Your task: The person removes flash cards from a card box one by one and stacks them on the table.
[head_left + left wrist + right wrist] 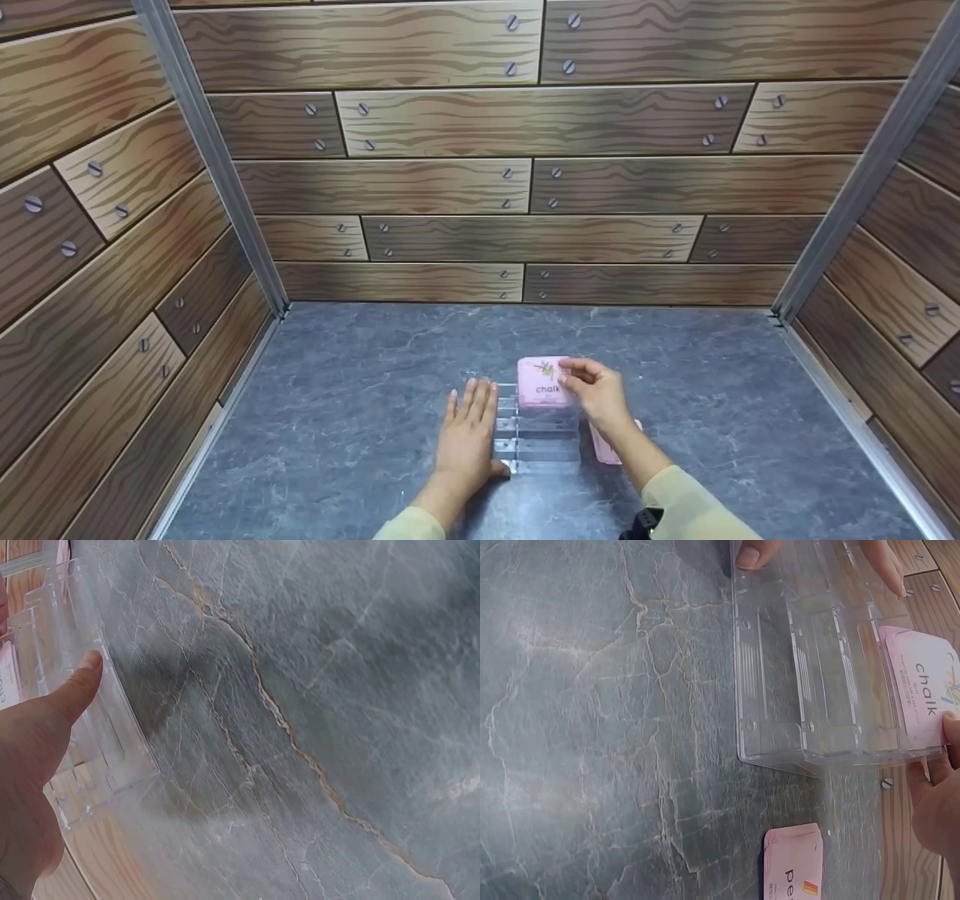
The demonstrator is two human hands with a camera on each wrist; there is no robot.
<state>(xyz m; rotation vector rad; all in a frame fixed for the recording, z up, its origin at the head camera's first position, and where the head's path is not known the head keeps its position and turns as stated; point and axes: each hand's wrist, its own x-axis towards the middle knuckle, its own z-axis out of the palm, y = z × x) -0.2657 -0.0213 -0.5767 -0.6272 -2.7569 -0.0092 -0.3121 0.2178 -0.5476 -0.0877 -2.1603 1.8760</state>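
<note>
A clear plastic tiered rack [546, 450] stands on the grey marbled surface; its stepped slots show in the right wrist view. My left hand [466, 442] rests along the rack's left side, fingers straight, with its thumb [81, 682] against the front end. At the far end, my right hand [602, 397] pinches a pink flash card [540, 384] printed "chalk" by its right edge. That card stands at the rack's rearmost tier, face toward me. Whether its lower edge is fully seated in the slot, I cannot tell.
Another pink card [793, 862], its word partly cut off as "pe", lies on the surface right of the rack, partly under my right forearm in the head view. Wood-plank-patterned walls [525, 180] with metal corner strips enclose the back and both sides.
</note>
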